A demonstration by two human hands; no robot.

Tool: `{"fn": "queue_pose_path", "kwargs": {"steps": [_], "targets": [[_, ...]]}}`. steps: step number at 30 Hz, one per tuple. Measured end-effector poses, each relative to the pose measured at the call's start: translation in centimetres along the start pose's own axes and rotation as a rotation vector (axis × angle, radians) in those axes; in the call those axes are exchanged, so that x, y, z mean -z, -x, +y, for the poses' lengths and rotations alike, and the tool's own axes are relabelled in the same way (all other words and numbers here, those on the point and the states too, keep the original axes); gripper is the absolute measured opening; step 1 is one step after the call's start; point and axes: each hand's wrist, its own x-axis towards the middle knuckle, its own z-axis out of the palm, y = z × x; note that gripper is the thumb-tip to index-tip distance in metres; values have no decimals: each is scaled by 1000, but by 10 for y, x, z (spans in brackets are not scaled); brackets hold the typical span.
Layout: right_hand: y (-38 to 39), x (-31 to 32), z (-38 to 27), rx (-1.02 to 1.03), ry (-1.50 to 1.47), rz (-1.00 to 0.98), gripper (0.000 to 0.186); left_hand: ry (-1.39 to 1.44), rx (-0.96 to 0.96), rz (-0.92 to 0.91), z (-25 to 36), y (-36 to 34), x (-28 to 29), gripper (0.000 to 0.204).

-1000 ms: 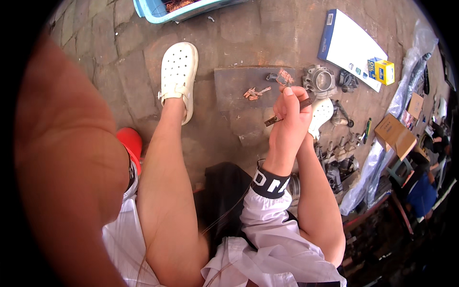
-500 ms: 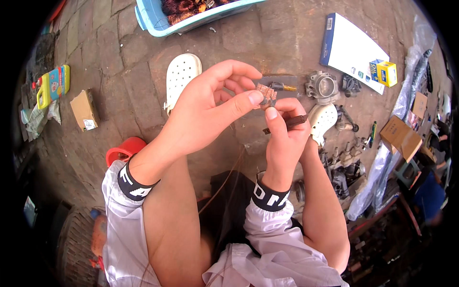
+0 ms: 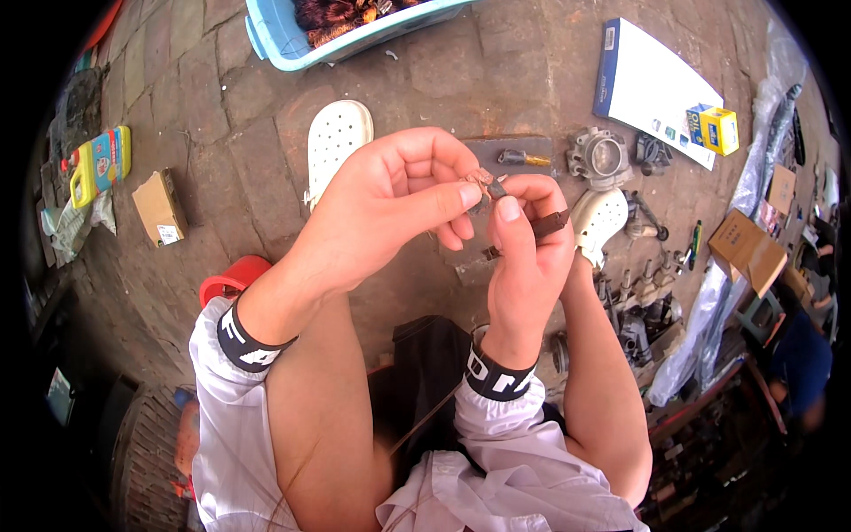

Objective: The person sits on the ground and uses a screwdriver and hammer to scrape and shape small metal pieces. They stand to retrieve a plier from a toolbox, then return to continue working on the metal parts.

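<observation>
In the head view, my left hand (image 3: 381, 213) pinches a small copper-coloured piece with a dark part (image 3: 483, 183) between thumb and fingers. My right hand (image 3: 523, 266) meets it at the same piece, thumb tip against the dark end, while its fingers also hold a dark brown strip-like object (image 3: 548, 225). Just beyond my fingertips a short black-and-brass cylinder (image 3: 523, 158) lies on a dark flat plate (image 3: 541, 142), partly hidden by the hands. A metal housing with a round bore (image 3: 581, 142) sits to the plate's right.
A blue tub (image 3: 297, 55) holds copper coils. Around lie a white board (image 3: 643, 80), a yellow box (image 3: 720, 130), cardboard (image 3: 745, 253), metal parts, a long plastic-wrapped bundle, a yellow jug (image 3: 97, 160) and a red container (image 3: 226, 279). A person in blue (image 3: 798, 355) is at right.
My left hand has swung in from the near left to meet my right hand at the copper piece. In the last half second it lowered slightly and the piece turned.
</observation>
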Motion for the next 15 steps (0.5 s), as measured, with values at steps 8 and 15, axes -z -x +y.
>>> {"fn": "queue_pose_path", "kwargs": {"steps": [8, 15], "targets": [[2, 1, -6, 18, 116, 2, 10, -75, -38, 51, 1, 1, 1, 19], [5, -4, -7, 31, 259, -89, 13, 98, 1, 72, -8, -4, 1, 26]]}}
